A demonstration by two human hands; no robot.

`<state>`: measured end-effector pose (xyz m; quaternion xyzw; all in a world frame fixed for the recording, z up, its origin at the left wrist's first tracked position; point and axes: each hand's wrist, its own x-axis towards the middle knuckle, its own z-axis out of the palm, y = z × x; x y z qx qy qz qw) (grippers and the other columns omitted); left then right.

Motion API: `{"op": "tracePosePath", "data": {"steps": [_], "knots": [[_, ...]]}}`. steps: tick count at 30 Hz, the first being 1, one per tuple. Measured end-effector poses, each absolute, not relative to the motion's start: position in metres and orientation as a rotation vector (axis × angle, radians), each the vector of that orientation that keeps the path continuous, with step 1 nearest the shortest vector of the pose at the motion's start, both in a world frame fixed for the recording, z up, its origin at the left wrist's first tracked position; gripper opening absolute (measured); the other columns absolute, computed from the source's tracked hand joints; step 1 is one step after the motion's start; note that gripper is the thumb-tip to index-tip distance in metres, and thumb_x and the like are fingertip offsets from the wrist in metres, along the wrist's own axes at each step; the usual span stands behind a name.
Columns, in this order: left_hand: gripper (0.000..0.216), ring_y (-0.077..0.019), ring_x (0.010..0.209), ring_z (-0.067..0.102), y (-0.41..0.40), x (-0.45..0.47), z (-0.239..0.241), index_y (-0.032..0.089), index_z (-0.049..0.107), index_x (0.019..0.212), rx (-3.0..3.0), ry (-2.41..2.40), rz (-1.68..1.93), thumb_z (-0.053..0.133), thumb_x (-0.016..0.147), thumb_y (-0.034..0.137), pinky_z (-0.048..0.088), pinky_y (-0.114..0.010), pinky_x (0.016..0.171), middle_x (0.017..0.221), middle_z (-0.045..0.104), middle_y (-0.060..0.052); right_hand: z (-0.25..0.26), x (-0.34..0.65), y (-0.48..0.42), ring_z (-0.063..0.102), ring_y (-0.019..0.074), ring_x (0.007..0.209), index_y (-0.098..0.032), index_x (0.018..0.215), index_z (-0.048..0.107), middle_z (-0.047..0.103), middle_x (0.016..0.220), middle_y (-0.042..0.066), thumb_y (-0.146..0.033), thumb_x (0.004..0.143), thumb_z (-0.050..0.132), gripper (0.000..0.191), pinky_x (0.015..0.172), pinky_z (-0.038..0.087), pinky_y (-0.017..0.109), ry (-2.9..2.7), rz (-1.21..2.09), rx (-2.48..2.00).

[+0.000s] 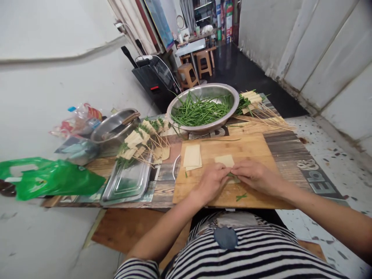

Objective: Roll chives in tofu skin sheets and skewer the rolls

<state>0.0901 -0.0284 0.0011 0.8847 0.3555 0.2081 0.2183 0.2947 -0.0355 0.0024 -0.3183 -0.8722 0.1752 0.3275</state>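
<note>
Both hands meet over the wooden cutting board (209,193). My left hand (213,179) and my right hand (255,174) have their fingers closed on the near part of a pale yellow tofu sheet (225,160), whose far part lies flat beyond the fingertips. A bit of green shows beneath the fingers; the rest there is hidden. Left of my hands, a small stack of cut tofu sheets (192,156) rests on the board. Behind the board a wide steel bowl (209,128) holds long green chives (200,110). Short chive scraps (241,197) lie near the board's front edge.
Skewered tofu rolls (136,139) lie over a steel tray (128,186) at left, and more skewers (264,121) lie behind right. A second steel bowl (100,133) contains a wooden-handled tool. A green plastic bag (61,180) sits at the table's left end.
</note>
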Motion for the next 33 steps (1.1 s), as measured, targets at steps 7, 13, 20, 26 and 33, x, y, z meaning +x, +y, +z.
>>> {"op": "tracePosePath", "data": {"steps": [7, 13, 20, 26, 33], "knots": [[0.026, -0.0208, 0.092, 0.06, -0.038, 0.076, 0.006, 0.018, 0.065, 0.108, 2.528, 0.928, 0.741, 0.043, 0.095, 0.023, 0.047, -0.036, 0.081, 0.103, 0.068, -0.011, 0.001, 0.294, -0.04, 0.064, 0.0173, 0.085, -0.018, 0.09, 0.069, 0.069, 0.089, 0.008, -0.022, 0.096, 0.039, 0.031, 0.073, 0.053, 0.031, -2.328, 0.491, -0.889], [0.024, -0.0224, 0.097, 0.062, -0.042, 0.067, 0.006, 0.017, 0.066, 0.109, 2.576, 0.914, 0.79, 0.054, 0.091, 0.027, 0.049, -0.038, 0.086, 0.104, 0.07, -0.012, 0.008, 0.289, -0.039, 0.058, 0.0161, 0.074, -0.016, 0.081, 0.067, 0.064, 0.082, 0.007, -0.019, 0.094, 0.038, 0.032, 0.067, 0.048, 0.028, -2.408, 0.59, -0.986], [0.014, -0.0179, 0.082, 0.063, -0.034, 0.074, 0.001, 0.018, 0.07, 0.087, 2.605, 0.896, 0.997, 0.057, 0.09, 0.02, 0.049, -0.034, 0.077, 0.085, 0.074, -0.005, 0.006, 0.289, -0.038, 0.052, 0.0158, 0.074, -0.015, 0.078, 0.062, 0.059, 0.08, 0.005, -0.01, 0.091, 0.037, 0.029, 0.065, 0.04, 0.027, -2.557, 0.497, -1.051], [0.017, -0.0151, 0.077, 0.061, -0.031, 0.074, -0.004, 0.016, 0.069, 0.085, 2.523, 0.799, 1.006, 0.054, 0.091, 0.017, 0.05, -0.03, 0.073, 0.085, 0.073, -0.006, 0.019, 0.295, -0.047, 0.051, 0.0198, 0.08, -0.014, 0.097, 0.063, 0.059, 0.089, 0.009, -0.023, 0.095, 0.04, 0.024, 0.073, 0.041, 0.033, -2.737, 0.317, -1.003], [0.021, -0.0152, 0.077, 0.061, -0.03, 0.074, -0.001, 0.015, 0.069, 0.083, 2.564, 0.792, 0.94, 0.05, 0.093, 0.018, 0.05, -0.03, 0.072, 0.084, 0.072, -0.007, 0.019, 0.286, -0.04, 0.052, 0.0153, 0.071, -0.015, 0.078, 0.062, 0.059, 0.078, 0.005, -0.018, 0.094, 0.043, 0.025, 0.065, 0.039, 0.028, -2.669, 0.437, -1.1]]}}
